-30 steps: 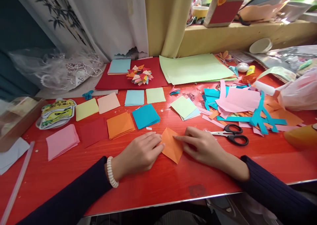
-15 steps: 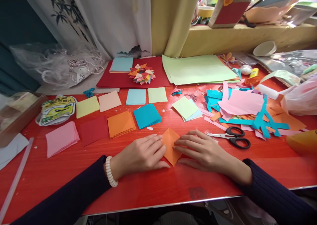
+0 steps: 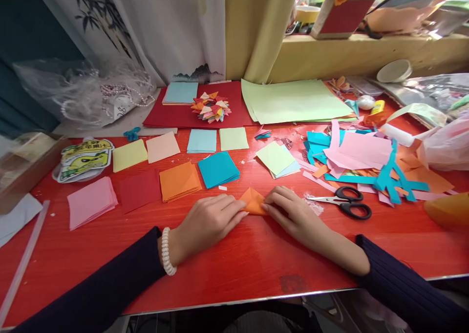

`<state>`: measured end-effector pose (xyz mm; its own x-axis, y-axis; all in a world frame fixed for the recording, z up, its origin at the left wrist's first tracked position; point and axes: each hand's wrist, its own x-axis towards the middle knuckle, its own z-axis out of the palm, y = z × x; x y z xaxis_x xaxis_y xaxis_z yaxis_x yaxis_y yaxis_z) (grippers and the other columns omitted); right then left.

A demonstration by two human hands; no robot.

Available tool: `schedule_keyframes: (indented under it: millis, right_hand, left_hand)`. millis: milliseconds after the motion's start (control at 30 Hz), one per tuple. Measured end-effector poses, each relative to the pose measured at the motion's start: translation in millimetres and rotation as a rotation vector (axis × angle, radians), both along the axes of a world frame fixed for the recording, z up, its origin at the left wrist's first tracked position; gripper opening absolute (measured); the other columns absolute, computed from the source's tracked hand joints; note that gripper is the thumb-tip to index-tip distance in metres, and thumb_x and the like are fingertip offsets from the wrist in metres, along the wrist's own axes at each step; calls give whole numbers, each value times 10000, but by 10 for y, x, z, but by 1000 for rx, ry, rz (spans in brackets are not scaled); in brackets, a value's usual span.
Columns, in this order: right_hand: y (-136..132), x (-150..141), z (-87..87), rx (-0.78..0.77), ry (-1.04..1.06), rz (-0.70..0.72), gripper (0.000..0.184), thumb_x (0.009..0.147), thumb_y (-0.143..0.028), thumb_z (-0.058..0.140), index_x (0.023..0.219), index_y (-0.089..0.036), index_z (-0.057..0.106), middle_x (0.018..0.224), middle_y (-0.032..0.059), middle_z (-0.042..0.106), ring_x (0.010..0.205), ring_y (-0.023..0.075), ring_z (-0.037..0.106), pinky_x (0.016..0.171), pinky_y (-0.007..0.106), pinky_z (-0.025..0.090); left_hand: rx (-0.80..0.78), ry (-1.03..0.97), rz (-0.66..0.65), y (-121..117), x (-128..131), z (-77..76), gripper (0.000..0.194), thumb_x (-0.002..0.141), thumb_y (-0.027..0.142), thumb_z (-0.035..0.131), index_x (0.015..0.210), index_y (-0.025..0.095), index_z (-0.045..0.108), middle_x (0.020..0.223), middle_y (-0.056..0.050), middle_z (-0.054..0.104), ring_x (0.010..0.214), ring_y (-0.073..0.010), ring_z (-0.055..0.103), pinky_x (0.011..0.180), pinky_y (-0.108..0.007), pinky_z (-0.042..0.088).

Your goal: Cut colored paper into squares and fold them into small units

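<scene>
Between my two hands an orange sheet of origami paper (image 3: 253, 199) lies on the red table, folded over into a low triangle with its point facing away from me. My left hand (image 3: 213, 219) pinches its left corner between thumb and fingers. At the right corner, my right hand (image 3: 293, 217) is closed on the paper in the same way. Beyond my left hand are an orange paper stack (image 3: 179, 182) and a blue paper stack (image 3: 219, 169). Black-handled scissors (image 3: 351, 202) lie to the right of my right hand.
Pink paper squares (image 3: 91, 202) and a red square (image 3: 140, 190) lie at left. A ring of folded paper pieces (image 3: 210, 107) sits at the back on red card. Paper scraps (image 3: 359, 152) pile up at right, near large light-green sheets (image 3: 293, 101).
The orange paper was a flat diamond with a crease; its near half is now folded up and away from me. Both hands have gone from flat-fingered to pinching its side corners.
</scene>
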<state>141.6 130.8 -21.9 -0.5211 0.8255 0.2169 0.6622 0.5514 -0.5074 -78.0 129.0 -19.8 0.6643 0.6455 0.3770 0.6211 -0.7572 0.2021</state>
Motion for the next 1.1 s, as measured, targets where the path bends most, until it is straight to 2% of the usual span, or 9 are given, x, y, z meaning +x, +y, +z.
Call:
schedule_keyframes:
  millis: [133, 367, 500, 567, 667, 767, 900, 1100]
  right_hand:
    - [5, -30, -36, -7, -38, -56, 188, 915, -213, 399, 769, -167, 509, 754, 59, 569, 718, 178, 505, 650, 310, 434]
    - [67, -105, -100, 33, -67, -183, 114, 896, -243, 443, 844, -168, 510, 758, 49, 626, 664, 170, 584, 581, 279, 435]
    - [95, -69, -132, 76, -96, -230, 196, 901, -315, 439, 950, -150, 531, 791, 62, 631, 625, 168, 592, 501, 271, 426]
    - [77, -12, -112, 192, -55, -163, 211, 893, -313, 457, 985, -143, 543, 870, 91, 631, 728, 183, 609, 576, 290, 471]
    - [21, 55, -23, 380, -4, 82, 202, 878, -228, 491, 1038, -132, 569, 983, 121, 643, 900, 199, 608, 757, 328, 499]
    - [-27, 55, 58, 456, -50, 286, 297, 861, -158, 515, 1147, -87, 554, 1099, 129, 642, 1055, 208, 574, 878, 343, 488]
    - [-30, 21, 43, 416, -105, 328, 364, 847, -142, 540, 1202, -62, 539, 1198, 114, 603, 1169, 210, 512, 974, 357, 459]
    - [-9, 15, 3, 387, -98, 323, 337, 852, -114, 515, 1177, -40, 563, 1215, 127, 586, 1179, 210, 506, 999, 366, 451]
  left_hand:
    - [-52, 4, 86, -12, 29, -22, 280, 923, 300, 414, 1136, 151, 516, 934, -27, 650, 798, -124, 624, 686, -235, 500]
    - [37, 84, 62, 3, 44, -34, 272, 938, 293, 367, 1089, 171, 558, 962, -41, 619, 764, -118, 618, 587, -210, 479]
    - [68, 120, 68, 4, 27, -55, 292, 940, 290, 363, 1136, 159, 535, 912, -40, 611, 713, -112, 607, 515, -200, 448]
    - [75, 134, 78, 2, 22, -73, 304, 939, 296, 365, 1152, 153, 528, 900, -44, 607, 700, -109, 603, 506, -196, 443]
    - [60, 144, 85, 1, 23, -75, 317, 940, 300, 362, 1154, 138, 530, 902, -55, 606, 707, -110, 604, 519, -194, 453]
    - [58, 149, 79, 9, 30, -40, 322, 942, 287, 353, 1137, 117, 544, 890, -60, 609, 686, -113, 607, 503, -196, 452]
    - [99, 154, 91, 20, 31, -6, 329, 939, 273, 362, 1146, 90, 542, 852, -56, 607, 635, -111, 602, 460, -198, 433]
    - [124, 187, 90, 20, 10, -37, 334, 931, 287, 380, 1148, 94, 545, 838, -47, 585, 623, -117, 596, 446, -210, 427]
